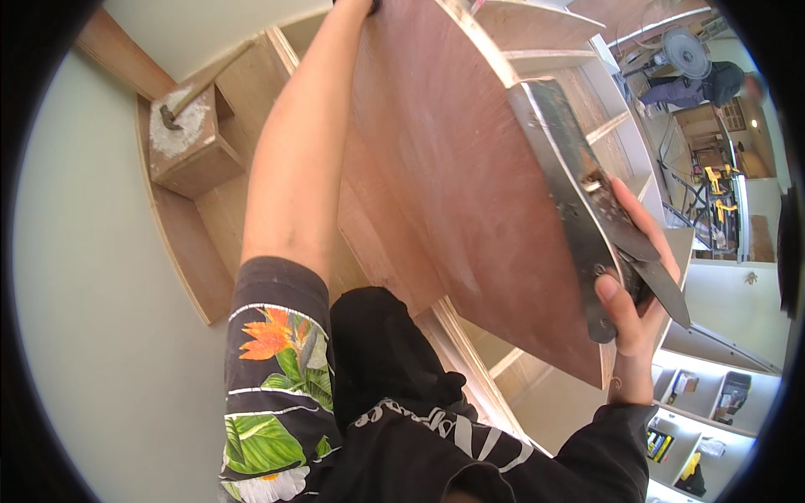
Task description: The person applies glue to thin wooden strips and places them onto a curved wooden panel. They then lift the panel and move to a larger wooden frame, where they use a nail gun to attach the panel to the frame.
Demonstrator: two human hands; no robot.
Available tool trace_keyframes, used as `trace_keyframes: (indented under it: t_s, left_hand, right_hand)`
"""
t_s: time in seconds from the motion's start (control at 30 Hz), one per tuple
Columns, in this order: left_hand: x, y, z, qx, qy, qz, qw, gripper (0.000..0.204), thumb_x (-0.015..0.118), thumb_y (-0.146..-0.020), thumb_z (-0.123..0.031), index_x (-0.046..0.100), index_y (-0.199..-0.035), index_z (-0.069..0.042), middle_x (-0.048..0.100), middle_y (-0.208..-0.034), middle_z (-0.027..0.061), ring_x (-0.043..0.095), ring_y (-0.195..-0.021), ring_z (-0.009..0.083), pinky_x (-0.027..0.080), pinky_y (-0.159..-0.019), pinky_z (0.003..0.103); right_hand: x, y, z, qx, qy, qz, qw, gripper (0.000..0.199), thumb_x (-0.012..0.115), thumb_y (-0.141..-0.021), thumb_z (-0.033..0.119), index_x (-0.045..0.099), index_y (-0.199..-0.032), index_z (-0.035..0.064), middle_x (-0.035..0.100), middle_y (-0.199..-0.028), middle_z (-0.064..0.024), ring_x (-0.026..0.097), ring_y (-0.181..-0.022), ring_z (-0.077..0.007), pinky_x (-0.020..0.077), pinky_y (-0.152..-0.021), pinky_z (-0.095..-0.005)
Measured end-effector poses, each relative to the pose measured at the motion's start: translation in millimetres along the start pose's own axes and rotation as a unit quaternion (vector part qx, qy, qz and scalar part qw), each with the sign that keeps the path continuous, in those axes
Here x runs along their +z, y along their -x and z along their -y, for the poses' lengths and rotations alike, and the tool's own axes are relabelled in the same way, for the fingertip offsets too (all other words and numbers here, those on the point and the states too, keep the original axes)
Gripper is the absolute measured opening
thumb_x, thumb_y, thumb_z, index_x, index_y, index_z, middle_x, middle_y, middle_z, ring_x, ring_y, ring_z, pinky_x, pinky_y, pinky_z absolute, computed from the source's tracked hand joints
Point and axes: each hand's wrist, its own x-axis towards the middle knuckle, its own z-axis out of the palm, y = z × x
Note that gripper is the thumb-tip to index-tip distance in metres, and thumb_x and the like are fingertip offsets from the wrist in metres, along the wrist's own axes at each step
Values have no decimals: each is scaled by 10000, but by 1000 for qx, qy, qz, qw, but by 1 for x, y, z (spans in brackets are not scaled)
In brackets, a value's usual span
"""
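Observation:
My right hand (633, 310) is closed around a dark, worn hand plane (579, 193), thumb on its near side and fingers behind it. Two flat metal blades stick out beside the palm. The plane lies along the right edge of a large reddish-brown plywood panel (453, 184), which stands tilted in front of me. My left arm reaches up along the panel's left side. Only a dark bit of my left hand (360, 5) shows at the top rim, and its fingers are hidden. A thin curl of wood shaving (617, 382) hangs near my right wrist.
A hammer (172, 116) lies on a white-dusted wooden box (197, 168) at the left. Open plywood shelving (579, 92) stands behind the panel. Another person (696, 88) is far right, near a fan (686, 52). Yellow clamps (719, 193) and stocked white shelves (704, 394) are at the right.

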Motion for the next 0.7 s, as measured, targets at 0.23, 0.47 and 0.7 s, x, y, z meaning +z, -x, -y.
trace_keyframes:
  t_s: [0.23, 0.47, 0.7]
  left_hand:
    - [14, -3, 1, 56, -73, -9, 996, 689, 277, -1059, -443, 672, -1074, 121, 614, -1166, 406, 552, -1185, 562, 420, -1035, 576]
    - [7, 21, -29, 2, -39, 16, 999, 671, 268, -1055, -400, 695, -1077, 117, 646, -1151, 392, 599, -1156, 543, 454, -1042, 545]
    - [11, 30, -40, -51, -15, 32, 998, 653, 295, -1048, -407, 705, -1097, 100, 650, -1157, 386, 604, -1174, 520, 440, -1063, 549]
  right_hand:
    - [19, -22, 2, 11, 11, -58, 998, 907, 754, -741, 488, 541, -1440, -49, 624, -1370, -191, 590, -1277, -282, 407, -1121, -396]
    - [25, -104, -12, -55, 66, -22, 996, 812, 712, -771, 419, 570, -1416, -54, 598, -1415, -204, 561, -1311, -280, 357, -1159, -402]
    - [-1, -6, -4, 37, 149, -83, 985, 1076, 762, -700, 610, 494, -1441, -123, 545, -1449, -265, 512, -1375, -348, 345, -1184, -469]
